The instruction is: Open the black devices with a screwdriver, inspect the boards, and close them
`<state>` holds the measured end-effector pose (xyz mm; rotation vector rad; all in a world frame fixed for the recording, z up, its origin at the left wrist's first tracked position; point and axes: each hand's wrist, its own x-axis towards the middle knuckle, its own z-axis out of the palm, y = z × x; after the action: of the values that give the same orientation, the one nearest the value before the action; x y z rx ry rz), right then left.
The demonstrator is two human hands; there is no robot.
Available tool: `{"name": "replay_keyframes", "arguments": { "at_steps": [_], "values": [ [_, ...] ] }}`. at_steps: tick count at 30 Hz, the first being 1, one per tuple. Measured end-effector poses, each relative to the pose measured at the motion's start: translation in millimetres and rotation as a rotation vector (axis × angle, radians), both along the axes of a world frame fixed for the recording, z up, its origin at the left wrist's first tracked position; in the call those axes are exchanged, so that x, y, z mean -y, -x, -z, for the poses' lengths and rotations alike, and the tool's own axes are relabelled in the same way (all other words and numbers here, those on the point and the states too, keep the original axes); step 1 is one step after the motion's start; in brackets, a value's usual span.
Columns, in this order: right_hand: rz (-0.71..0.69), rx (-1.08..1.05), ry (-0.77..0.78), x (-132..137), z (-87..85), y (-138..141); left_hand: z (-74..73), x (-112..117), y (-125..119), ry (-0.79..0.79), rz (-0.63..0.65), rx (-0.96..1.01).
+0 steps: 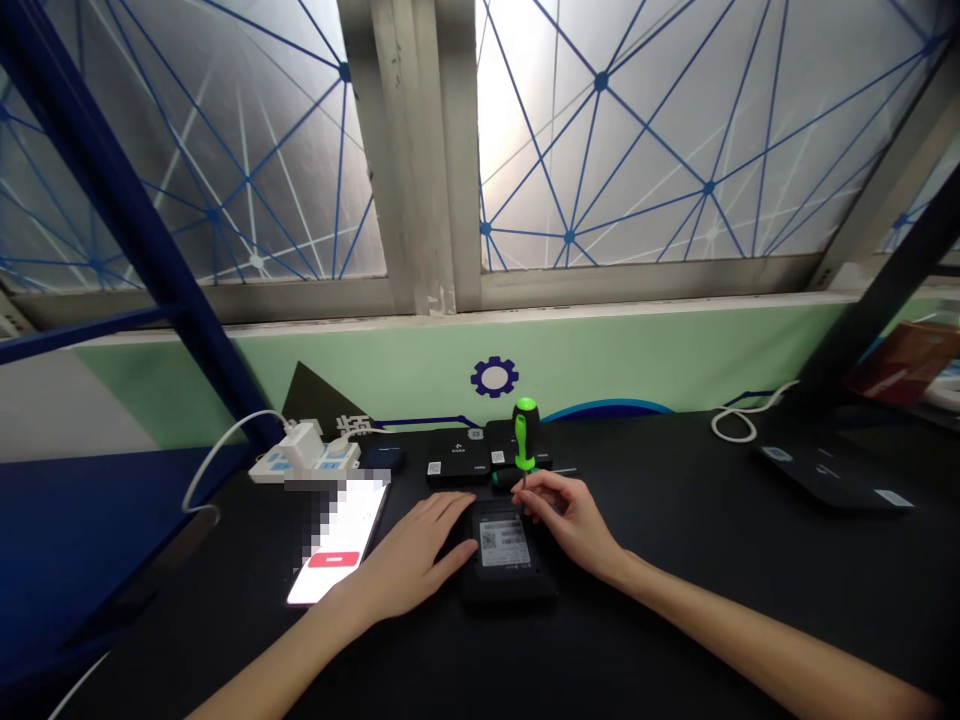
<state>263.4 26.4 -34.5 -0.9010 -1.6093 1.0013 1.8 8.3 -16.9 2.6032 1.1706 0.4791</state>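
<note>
A black rectangular device (pixel 510 590) with a white printed label (pixel 506 541) on its upper face lies flat on the dark table. Against its left side rests my left hand (pixel 409 555), fingers stretched out and the thumb apart, touching the edge. My right hand (pixel 574 525) pinches the shaft of a green-and-black screwdriver (pixel 526 435) low down, between thumb and fingers. The screwdriver stands upright over the device's upper right corner; its tip is hidden by the fingers. Behind the device, a second screwdriver (pixel 507 480) with a dark green handle lies flat.
Two black boxes (pixel 457 456) sit at the back. A lit phone (pixel 341 540) lies left of my left hand, near a white power strip (pixel 262 468) with a plugged charger (pixel 302 444). Far right are a flat black box (pixel 829 480) and a white cable (pixel 735 428).
</note>
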Motion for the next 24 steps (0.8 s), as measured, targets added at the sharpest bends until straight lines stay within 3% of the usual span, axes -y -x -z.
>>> {"name": "replay_keyframes", "arguments": {
  "at_steps": [24],
  "values": [
    [-0.027, -0.061, 0.025, -0.8, -1.3, 0.9, -2.3, 0.8, -0.2, 0.021, -0.007, -0.029]
  ]
}}
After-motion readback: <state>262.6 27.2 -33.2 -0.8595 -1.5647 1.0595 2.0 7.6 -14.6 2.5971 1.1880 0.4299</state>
